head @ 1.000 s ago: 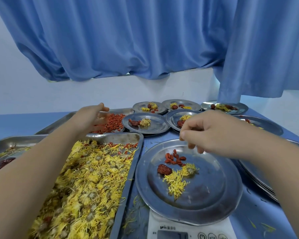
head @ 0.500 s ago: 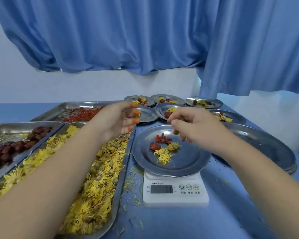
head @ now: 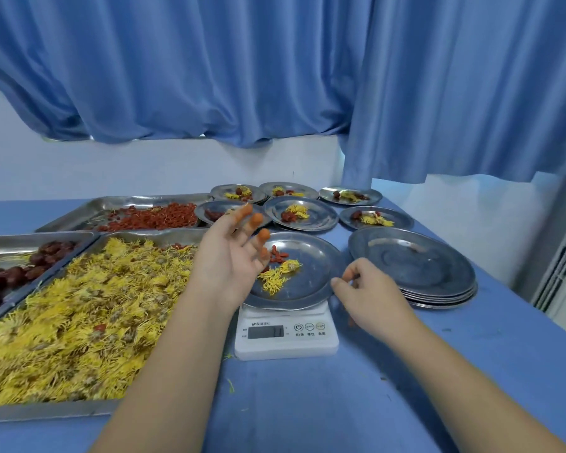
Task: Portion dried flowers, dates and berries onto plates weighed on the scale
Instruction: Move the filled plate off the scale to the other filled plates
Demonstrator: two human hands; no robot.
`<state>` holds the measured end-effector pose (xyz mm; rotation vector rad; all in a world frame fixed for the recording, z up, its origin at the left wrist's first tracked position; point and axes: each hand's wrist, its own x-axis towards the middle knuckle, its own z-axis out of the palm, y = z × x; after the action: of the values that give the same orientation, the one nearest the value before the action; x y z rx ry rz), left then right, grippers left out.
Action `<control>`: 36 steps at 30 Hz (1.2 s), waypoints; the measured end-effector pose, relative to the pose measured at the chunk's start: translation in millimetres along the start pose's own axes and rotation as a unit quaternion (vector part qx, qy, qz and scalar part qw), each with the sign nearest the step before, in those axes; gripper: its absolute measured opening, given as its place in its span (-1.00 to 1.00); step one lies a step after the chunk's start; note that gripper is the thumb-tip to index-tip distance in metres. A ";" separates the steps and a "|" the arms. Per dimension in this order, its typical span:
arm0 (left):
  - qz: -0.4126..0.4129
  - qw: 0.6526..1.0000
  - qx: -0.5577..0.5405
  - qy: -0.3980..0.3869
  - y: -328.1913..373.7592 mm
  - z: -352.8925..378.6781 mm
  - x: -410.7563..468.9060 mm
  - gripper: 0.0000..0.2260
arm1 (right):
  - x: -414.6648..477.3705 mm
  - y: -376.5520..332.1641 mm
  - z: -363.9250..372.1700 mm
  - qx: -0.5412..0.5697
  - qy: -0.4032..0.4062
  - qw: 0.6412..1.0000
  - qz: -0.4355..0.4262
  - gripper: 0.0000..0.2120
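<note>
Left hand (head: 232, 256) was open, fingers spread, tips stained orange, holding nothing, above the left rim of the plate (head: 311, 286) seated on the scale (head: 286, 335). Right hand (head: 363, 289) had its fingers curled at that plate's right rim; whether they had clamped it could not be told. Berries (head: 279, 255) and dried flowers (head: 273, 278) lay on the plate. The display was unreadable. Judgement: keep hands off while reading, then lift the plate level towards the filled plates (head: 301, 213) behind the scale.
</note>
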<state>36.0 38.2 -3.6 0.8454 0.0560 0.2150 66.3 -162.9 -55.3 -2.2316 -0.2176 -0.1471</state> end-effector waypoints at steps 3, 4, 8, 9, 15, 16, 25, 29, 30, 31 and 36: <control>-0.018 0.997 -0.066 -0.038 -5.6 -6.8 -8.2 -0.85 | -1.1 -2.8 5.4 0.116 -0.043 0.991 0.045 -0.86; -0.019 0.996 -0.074 -0.050 -6.2 -8.3 -9.6 -0.85 | -1.6 -3.9 6.7 0.150 -0.048 0.986 0.054 -0.88; -0.014 0.988 -0.116 -0.097 -4.0 -12.3 -14.2 -0.83 | -3.6 -8.9 8.0 0.274 -0.051 0.957 0.082 -0.93; -0.015 0.986 -0.126 -0.104 -3.6 -13.0 -15.7 -0.82 | -4.4 -10.5 8.0 0.302 -0.052 0.947 0.093 -0.92; -0.015 0.983 -0.150 -0.101 -6.1 -16.3 -20.5 -0.78 | -5.2 -14.6 10.6 0.360 -0.033 0.927 0.097 -0.85; -0.014 0.982 -0.160 -0.100 -6.4 -17.2 -20.2 -0.77 | -5.1 -15.5 10.7 0.367 -0.025 0.925 0.094 -0.85; -0.010 0.971 -0.230 -0.067 -16.7 -19.3 -16.0 -0.72 | 44.8 -22.7 -26.5 0.390 0.089 0.915 0.049 -0.82; -0.039 0.969 -0.241 -0.044 -25.7 -14.5 -13.4 -0.63 | 96.8 -18.4 -56.8 0.383 0.114 0.915 0.064 -0.82; -0.044 0.968 -0.245 -0.041 -26.6 -13.9 -12.7 -0.61 | 109.7 -16.6 -62.8 0.377 0.120 0.916 0.073 -0.83; -0.047 0.966 -0.250 -0.039 -27.1 -13.6 -12.0 -0.59 | 122.2 -14.0 -68.0 0.375 0.132 0.914 0.080 -0.84; -0.052 0.963 -0.262 -0.044 -29.0 -15.5 -8.2 -0.54 | 175.8 8.0 -82.6 0.365 0.187 0.902 0.138 -0.88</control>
<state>30.8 29.2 -35.8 0.3210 -0.0390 0.0845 237.4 -214.1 21.5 -1.4263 0.2271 -0.2825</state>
